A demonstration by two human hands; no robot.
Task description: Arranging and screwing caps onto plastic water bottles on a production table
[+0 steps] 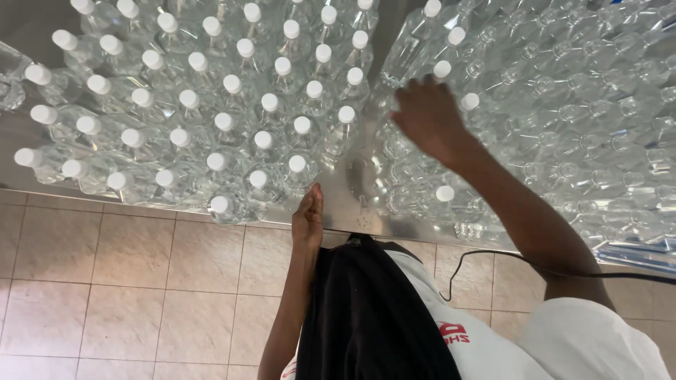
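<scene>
Here the right hand (428, 116) lies spread over the uncapped clear bottles (563, 112), its fingers (412, 91) open and seemingly touching one bottle neck, gripping nothing as far as the view shows. The left hand (308, 218) rests flat-edged on the steel bench (352, 204), fingers straight, just short of the white-capped bottles (211, 119) beyond its fingertips.

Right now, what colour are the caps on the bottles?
White, on clear plastic bottles; the caps show best in the head view.

Steel table (350, 204) under clear plastic bottles (262, 141)
</scene>
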